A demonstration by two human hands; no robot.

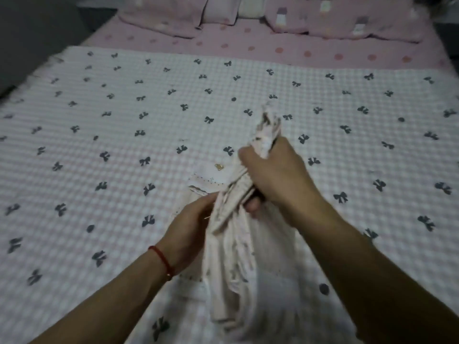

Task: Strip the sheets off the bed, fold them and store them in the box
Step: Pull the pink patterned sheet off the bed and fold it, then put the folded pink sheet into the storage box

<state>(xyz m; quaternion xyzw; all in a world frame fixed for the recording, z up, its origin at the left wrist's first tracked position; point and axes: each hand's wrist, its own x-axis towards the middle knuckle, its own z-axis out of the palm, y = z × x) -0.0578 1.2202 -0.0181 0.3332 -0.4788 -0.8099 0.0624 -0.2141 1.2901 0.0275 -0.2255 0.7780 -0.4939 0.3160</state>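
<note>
1. A bunched pale pink cloth [236, 256] is held above the bed by both hands, near the middle of the view.
2. The right hand [275, 175] is clenched round the upper part of the cloth; a gathered end sticks up out of the fist, and the thumb is seen below the bundle.
3. The left hand [191, 227] grips the cloth lower down and to the left, with the fingers curled into the folds; how far they wrap behind cannot be told.
4. A red string [162, 260] is worn on the left wrist.
5. From the hands the cloth hangs down in long creased folds towards the near edge of the bed.
6. A small white piece with a dotted border and a tiny gold figure [218, 167] is seen just behind the hands; whether it belongs to the cloth cannot be told.
7. The bed is covered by a checked sheet [124, 135] printed with dark bows, spread flat.
8. Beyond it a pink dotted sheet [248, 47] is exposed.
9. Pink pillows [347, 21] lie at the head end.
</note>
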